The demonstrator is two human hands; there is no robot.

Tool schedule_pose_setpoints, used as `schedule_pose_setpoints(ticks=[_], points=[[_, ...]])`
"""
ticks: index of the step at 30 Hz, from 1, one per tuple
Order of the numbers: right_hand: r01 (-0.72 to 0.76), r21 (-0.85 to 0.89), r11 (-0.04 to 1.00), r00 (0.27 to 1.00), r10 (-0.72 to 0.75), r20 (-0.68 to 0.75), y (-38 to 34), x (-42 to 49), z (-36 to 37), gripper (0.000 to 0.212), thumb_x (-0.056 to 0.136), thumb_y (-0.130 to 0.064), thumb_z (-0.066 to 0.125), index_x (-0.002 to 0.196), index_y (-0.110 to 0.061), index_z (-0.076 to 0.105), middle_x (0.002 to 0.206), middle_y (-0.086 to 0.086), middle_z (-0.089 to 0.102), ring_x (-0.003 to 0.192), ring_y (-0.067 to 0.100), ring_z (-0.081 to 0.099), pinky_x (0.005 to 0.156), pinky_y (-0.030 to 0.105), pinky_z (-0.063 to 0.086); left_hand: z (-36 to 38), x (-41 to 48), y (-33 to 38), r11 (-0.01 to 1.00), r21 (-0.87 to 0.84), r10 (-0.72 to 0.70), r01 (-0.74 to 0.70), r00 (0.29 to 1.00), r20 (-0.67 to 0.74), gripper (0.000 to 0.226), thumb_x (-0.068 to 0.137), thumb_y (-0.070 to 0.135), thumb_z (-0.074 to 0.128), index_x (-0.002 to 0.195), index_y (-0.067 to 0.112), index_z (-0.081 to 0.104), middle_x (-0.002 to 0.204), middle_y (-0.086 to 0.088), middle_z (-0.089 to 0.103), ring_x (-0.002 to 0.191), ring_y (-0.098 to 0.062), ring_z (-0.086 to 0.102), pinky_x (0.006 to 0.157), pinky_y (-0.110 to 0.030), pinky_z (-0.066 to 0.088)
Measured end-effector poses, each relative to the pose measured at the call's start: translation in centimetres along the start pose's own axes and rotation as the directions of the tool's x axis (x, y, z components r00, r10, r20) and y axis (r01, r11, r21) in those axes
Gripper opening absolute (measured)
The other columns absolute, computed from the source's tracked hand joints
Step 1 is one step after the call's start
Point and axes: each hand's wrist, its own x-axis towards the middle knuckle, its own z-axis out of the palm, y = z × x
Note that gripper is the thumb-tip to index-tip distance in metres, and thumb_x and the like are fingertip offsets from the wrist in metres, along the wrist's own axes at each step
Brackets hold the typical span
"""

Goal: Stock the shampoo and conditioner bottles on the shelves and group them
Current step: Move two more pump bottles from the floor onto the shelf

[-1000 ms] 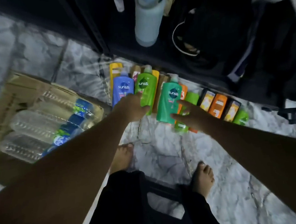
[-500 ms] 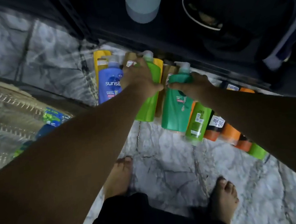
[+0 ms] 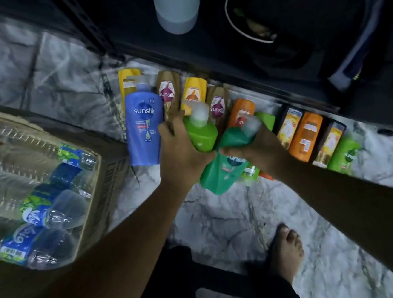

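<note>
- Gripping the lime-green pump bottle [image 3: 202, 136] in the left hand [image 3: 182, 151], fingers curled round its shoulder, just right of the blue Sunsilk bottle [image 3: 144, 127]
- Clutching the teal-green bottle [image 3: 217, 178] in the right hand [image 3: 257, 147], one step further right of the blue bottle, tilted with its base swung out toward the camera
- Pressed close together, lime and teal, hands almost meeting between them
- Sitting untouched on the marble floor [image 3: 221, 218], that blue bottle, hard by the left hand
- Strung out behind and to the right of the blue bottle, a row of small bottles [image 3: 306, 136] in brown, yellow, orange and green, along the foot of the dark shelf [image 3: 182, 61]
- Over to the left of the blue bottle, a cardboard box [image 3: 111, 176] packed with water bottles [image 3: 40, 207]
</note>
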Motion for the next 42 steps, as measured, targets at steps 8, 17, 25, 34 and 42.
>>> schedule_pose_setpoints(ticks=[8,17,25,34,42], points=[[0.186,-0.217,0.958,0.946,-0.235,-0.225,6.0,-10.6,2.5,0.062,0.056,-0.024,0.099,0.105,-0.032,0.061,0.106,-0.009,0.056,0.097,0.01,0.059,0.083,0.027,0.052,0.5,-8.0,-2.2,0.984,0.012,0.18,-0.18,0.984,-0.005,0.094,0.053,0.037,0.097,0.126,-0.003,0.053,0.117,-0.023,0.052,0.106,-0.026,0.049,0.085,-0.028,0.043],[0.232,-0.399,0.887,0.972,-0.222,0.071,9.1,-14.7,3.4,0.078,0.073,-0.015,0.083,0.143,-0.024,0.049,0.15,-0.005,0.046,0.125,0.005,0.049,0.097,0.021,0.04,-1.9,-9.7,-5.4,0.974,-0.021,0.22,-0.227,0.907,0.359,0.078,0.064,0.027,0.085,0.133,0.025,0.049,0.134,0.006,0.05,0.12,-0.018,0.05,0.096,-0.016,0.039],[0.222,-0.548,0.807,0.975,-0.191,0.114,5.2,-15.0,0.7,0.077,0.066,-0.035,0.086,0.136,-0.03,0.053,0.121,-0.003,0.068,0.104,0.023,0.066,0.084,0.033,0.053,-4.2,-9.7,-3.2,0.998,-0.051,0.065,-0.047,0.894,0.444,0.062,0.061,0.023,0.087,0.113,0.031,0.054,0.107,0.003,0.065,0.101,-0.025,0.064,0.083,-0.053,0.053],[0.283,-0.294,0.913,0.949,-0.31,-0.049,-10.5,-34.1,-9.1,0.078,0.059,-0.038,0.092,0.127,-0.045,0.057,0.111,-0.017,0.07,0.099,0.001,0.067,0.084,0.029,0.057,-21.2,-19.0,15.8,0.971,-0.238,0.093,0.004,0.915,0.393,0.072,0.06,0.036,0.095,0.122,0.039,0.059,0.114,0.001,0.069,0.107,-0.026,0.067,0.092,-0.057,0.055],[0.523,-0.013,0.852,0.815,-0.505,-0.285,-29.9,-55.6,-20.2,0.075,0.059,-0.029,0.095,0.125,-0.027,0.059,0.116,-0.014,0.069,0.108,0.011,0.066,0.092,0.026,0.052,-40.8,-28.8,39.2,0.96,-0.234,0.218,-0.152,0.931,0.291,0.065,0.061,0.033,0.099,0.113,0.035,0.062,0.107,0.009,0.073,0.1,0.012,0.065,0.087,-0.01,0.05]])
